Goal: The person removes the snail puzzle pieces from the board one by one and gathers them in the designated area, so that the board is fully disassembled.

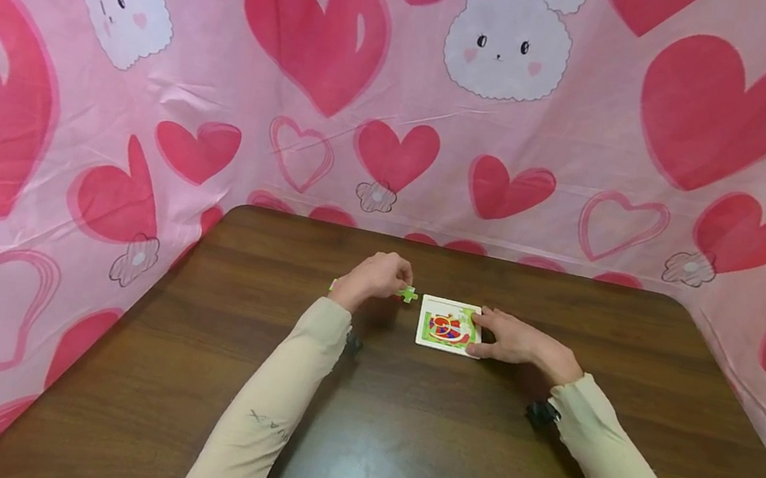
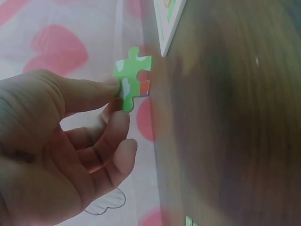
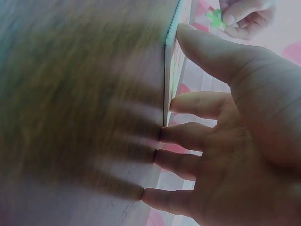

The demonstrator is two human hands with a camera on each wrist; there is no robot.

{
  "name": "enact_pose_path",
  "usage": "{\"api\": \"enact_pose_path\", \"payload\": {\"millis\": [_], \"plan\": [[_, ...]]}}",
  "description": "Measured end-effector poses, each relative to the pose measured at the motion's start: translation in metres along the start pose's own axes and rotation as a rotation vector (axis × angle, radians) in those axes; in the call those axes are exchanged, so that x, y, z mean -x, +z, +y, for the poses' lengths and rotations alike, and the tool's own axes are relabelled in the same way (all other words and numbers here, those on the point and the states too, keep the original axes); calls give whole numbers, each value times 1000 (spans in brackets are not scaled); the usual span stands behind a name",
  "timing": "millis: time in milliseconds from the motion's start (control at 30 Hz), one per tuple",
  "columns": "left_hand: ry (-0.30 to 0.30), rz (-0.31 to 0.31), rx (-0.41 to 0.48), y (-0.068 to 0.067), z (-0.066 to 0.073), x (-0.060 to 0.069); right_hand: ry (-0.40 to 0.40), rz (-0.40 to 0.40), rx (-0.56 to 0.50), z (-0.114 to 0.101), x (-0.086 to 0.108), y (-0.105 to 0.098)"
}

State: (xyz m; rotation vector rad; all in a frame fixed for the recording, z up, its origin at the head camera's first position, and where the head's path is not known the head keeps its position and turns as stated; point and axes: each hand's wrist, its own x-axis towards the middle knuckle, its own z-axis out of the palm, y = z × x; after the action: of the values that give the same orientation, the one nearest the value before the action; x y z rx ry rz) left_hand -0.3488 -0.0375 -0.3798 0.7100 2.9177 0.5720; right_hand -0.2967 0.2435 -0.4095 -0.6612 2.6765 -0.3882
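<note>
My left hand (image 1: 383,275) pinches a green jigsaw piece (image 2: 129,77) between thumb and fingers, just above the table. The piece has white patches and a small red-orange corner. To its right, a white-framed puzzle board (image 1: 423,340) lies flat, with a colourful picture partly filling its middle. The right hand (image 1: 514,341) rests at the board's right side. Its thumb lies on the board, and one finger touches the edge. The other fingers reach down to the tabletop, nearly straight, as the right wrist view shows.
Another small green piece (image 1: 333,285) lies on the table left of my left wrist, mostly hidden. The dark wooden table (image 1: 394,444) ends at a pink cloth (image 1: 568,135) with hearts and rabbits, which hangs behind it and at both sides.
</note>
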Motion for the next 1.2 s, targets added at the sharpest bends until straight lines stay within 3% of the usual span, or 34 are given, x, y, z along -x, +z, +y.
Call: {"api": "enact_pose_path", "payload": {"millis": [833,967,1200], "plan": [[-95,-123,28,-10,-41,10,2,1,1,0,0,0],[-131,-128,68,-9,-47,11,12,-2,-2,1,0,0],[-126,-122,84,-9,-53,10,8,9,-12,-1,1,0]]}}
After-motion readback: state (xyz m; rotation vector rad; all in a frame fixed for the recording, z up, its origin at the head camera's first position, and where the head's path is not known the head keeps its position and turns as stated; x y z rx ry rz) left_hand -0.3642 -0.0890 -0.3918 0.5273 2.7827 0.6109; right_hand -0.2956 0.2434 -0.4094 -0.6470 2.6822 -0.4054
